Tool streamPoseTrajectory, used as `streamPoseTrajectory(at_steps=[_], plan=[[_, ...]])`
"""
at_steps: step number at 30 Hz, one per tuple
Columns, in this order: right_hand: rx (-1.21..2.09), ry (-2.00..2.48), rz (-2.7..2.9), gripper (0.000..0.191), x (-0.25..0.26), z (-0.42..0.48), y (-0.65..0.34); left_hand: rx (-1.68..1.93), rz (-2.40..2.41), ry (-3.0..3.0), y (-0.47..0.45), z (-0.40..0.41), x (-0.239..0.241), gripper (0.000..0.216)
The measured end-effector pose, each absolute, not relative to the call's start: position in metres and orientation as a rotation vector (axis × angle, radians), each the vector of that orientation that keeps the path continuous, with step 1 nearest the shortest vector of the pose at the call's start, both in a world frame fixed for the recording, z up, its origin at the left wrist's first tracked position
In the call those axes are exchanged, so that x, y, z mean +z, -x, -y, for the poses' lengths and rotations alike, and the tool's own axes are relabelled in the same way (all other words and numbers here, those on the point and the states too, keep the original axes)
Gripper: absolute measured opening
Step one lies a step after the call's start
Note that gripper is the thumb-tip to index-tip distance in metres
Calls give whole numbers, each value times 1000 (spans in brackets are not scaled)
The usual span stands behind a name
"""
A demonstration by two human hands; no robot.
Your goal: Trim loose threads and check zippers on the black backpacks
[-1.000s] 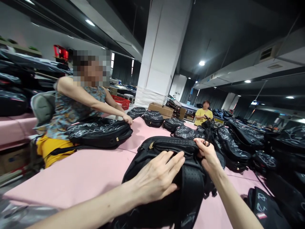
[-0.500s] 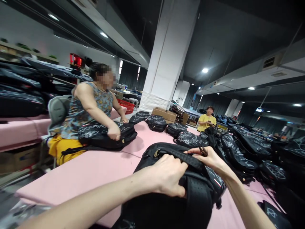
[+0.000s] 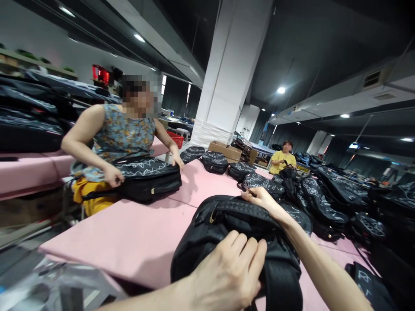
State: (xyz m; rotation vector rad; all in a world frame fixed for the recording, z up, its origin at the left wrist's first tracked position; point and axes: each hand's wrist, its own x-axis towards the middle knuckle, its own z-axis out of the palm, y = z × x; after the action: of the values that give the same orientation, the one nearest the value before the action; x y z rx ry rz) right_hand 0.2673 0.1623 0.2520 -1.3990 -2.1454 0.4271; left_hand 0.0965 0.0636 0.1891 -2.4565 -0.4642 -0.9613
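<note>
Two Hands Busy at a Black Bag

A black bag [image 3: 223, 229] sits on the pink desk [image 3: 116, 242], right in front of the person. The left hand [image 3: 235, 263] is on the bag, next to its wide strap [image 3: 282, 285]. Its fingers are bent and close together, but the tips are hidden, so I cannot tell if they grip anything. The right hand [image 3: 259, 196] is at the bag's far edge, pinching a small dark thing [image 3: 249, 191].

This bag seems partway through, since both hands are busy at it. A gold zip pull [image 3: 212, 216] shows near its top. More bags [image 3: 214, 162] lie farther back. I cannot tell which of those are finished, or how much is left here.
</note>
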Motion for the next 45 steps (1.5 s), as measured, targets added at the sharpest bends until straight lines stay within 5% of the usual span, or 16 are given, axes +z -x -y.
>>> streamPoseTrajectory(at_steps=[9, 13, 16, 22, 28, 37, 39, 45], plan=[[710, 1413, 2029, 45, 245, -174, -271, -1051, 433, 2506, -97, -61, 193, 36], [698, 1371, 2041, 47, 247, -171, -275, -1477, 376, 2469, -81, -75, 216, 19], [671, 1359, 2053, 48, 248, -168, -276, -1760, 874, 2494, -70, -108, 239, 19], [669, 1319, 2057, 40, 258, -147, -277, -1095, 1171, 3198, -82, -165, 245, 33], [660, 1328, 2170, 24, 279, -115, -305, -1229, 1356, 3051, -87, -174, 235, 36], [1018, 1392, 1548, 46, 247, -129, -318, -1651, 1034, 2611, -89, -132, 240, 30], [1030, 1375, 1554, 46, 247, -130, -314, -1433, 784, 2714, -95, -108, 241, 32], [1078, 1392, 1780, 45, 255, -123, -309, 136, 803, 3408, -116, -108, 264, 55]])
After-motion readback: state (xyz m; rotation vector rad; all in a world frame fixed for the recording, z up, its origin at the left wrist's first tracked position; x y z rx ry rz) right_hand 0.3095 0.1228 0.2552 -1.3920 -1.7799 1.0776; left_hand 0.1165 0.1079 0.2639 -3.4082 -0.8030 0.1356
